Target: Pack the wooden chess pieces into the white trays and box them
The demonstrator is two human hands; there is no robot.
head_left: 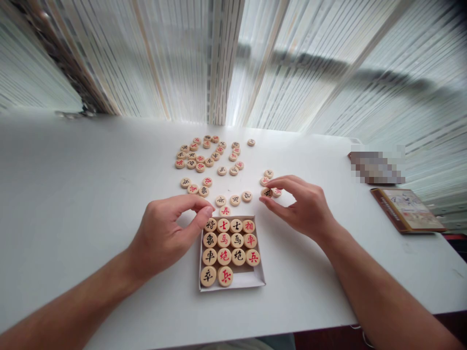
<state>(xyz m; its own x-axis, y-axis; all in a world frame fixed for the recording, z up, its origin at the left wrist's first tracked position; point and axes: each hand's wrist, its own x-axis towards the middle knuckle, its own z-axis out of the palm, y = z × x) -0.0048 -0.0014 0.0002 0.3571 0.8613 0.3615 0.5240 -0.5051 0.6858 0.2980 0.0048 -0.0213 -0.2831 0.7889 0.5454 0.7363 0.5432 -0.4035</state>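
A shallow white box (246, 281) stands near the table's front, with rows of round wooden Chinese chess pieces (224, 256) lying face up in it, marked in red and black. Its front row has two pieces on the left and bare bottom on the right. My left hand (171, 228) is closed in a pinch at the box's far left corner; whatever is between its fingertips is hidden. Beyond the box to the right, thumb and forefinger of my right hand (302, 206) close around a black-marked Chinese chess piece (267, 193), beside several others.
Many loose pieces (200, 159) lie scattered farther back on the white table (109, 175). Just behind the box is a red-marked piece (225, 211). At the right edge lie a brown picture box (412, 209) and a partly blurred item (377, 165). Striped curtains (182, 58) hang behind.
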